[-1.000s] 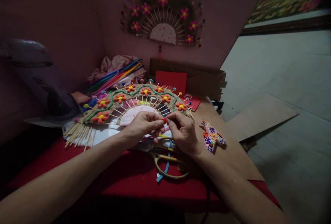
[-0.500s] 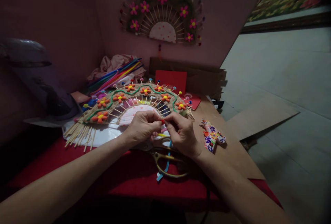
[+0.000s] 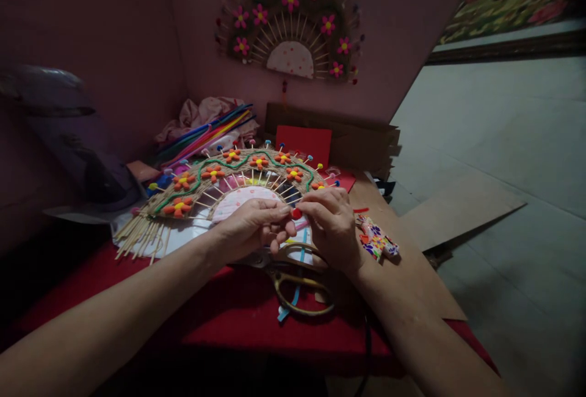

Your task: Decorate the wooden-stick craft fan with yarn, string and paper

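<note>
A small round red coil (image 3: 296, 214), which looks like rolled pipe cleaner, is pinched between my hands. My left hand (image 3: 256, 224) holds its left side between thumb and forefinger, the other fingers loosely curled. On the other side, my right hand (image 3: 333, 226) closes its fingertips on it. A thin red end (image 3: 361, 210) sticks out past the right hand. Just behind my hands lies a half-round twine fan (image 3: 238, 165) of wooden sticks, with orange flowers, a green wavy cord and coloured tips. Scissors (image 3: 304, 308) with gold handles lie below the hands, beside a light-blue strip (image 3: 293, 305).
A flower-patterned cloth figure (image 3: 379, 239) lies on the cardboard (image 3: 421, 287) at right. Coloured pipe cleaners (image 3: 210, 134) are bundled at the back left, near a covered appliance (image 3: 77, 140). Red sheets (image 3: 304, 143) stand behind the fan. A similar pink-flowered fan (image 3: 290, 36) hangs on the wall.
The red piece now shows larger and rounder between my fingertips. My right hand has moved slightly up and right, covering part of the cloth figure, and a red end shows beyond it.
</note>
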`<action>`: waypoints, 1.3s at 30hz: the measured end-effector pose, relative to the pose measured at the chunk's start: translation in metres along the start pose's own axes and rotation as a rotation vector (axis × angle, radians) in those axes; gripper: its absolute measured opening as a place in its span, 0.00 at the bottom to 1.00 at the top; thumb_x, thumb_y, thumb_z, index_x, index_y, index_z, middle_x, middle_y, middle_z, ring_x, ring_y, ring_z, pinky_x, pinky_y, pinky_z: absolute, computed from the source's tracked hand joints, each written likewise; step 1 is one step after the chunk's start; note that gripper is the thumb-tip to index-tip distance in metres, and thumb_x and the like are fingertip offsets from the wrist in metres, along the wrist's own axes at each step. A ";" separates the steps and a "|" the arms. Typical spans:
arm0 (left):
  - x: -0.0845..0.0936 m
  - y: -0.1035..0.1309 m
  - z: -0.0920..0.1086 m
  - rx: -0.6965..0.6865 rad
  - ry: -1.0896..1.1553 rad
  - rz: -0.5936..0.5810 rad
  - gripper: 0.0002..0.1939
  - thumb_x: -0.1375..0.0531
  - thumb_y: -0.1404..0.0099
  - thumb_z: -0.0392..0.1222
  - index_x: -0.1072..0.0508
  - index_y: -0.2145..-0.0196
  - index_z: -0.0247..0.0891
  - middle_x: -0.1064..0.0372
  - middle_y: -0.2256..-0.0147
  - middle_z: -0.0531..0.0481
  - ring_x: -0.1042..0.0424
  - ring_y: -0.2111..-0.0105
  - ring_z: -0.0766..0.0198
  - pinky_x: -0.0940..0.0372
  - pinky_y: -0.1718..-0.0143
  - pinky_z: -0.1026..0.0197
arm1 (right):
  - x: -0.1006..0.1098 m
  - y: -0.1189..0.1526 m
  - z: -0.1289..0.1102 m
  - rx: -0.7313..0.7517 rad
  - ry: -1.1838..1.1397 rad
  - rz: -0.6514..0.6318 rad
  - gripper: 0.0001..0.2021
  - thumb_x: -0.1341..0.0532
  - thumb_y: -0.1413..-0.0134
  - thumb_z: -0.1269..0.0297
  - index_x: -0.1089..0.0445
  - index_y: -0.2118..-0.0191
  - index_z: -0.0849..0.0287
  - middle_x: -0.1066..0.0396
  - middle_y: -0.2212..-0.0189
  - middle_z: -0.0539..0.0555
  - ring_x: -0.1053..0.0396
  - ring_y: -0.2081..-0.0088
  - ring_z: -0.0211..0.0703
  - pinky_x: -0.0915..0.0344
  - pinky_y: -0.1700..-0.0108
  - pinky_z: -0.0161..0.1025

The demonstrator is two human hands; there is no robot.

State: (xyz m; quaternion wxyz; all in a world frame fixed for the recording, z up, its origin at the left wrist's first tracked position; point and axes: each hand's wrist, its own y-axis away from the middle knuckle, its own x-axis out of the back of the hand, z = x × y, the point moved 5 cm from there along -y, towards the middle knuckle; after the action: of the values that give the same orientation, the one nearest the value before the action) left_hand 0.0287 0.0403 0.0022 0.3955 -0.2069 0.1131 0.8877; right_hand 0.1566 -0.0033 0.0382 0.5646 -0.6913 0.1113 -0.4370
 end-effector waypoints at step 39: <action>0.024 0.005 0.049 -0.468 0.048 0.333 0.10 0.34 0.55 0.30 0.32 0.76 0.34 0.28 0.80 0.51 0.34 0.83 0.70 0.39 0.82 0.68 | -0.002 0.012 -0.041 -0.332 -0.059 -1.129 0.03 0.44 0.49 0.71 0.38 0.65 0.60 0.33 0.68 0.55 0.41 0.70 0.39 0.47 0.70 0.36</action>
State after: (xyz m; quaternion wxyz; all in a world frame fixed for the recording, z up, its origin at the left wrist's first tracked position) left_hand -0.0035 0.0705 0.0345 0.1830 -0.2923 -0.0531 0.9372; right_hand 0.1297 -0.0340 0.0256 0.1315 -0.7345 -0.2227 -0.6274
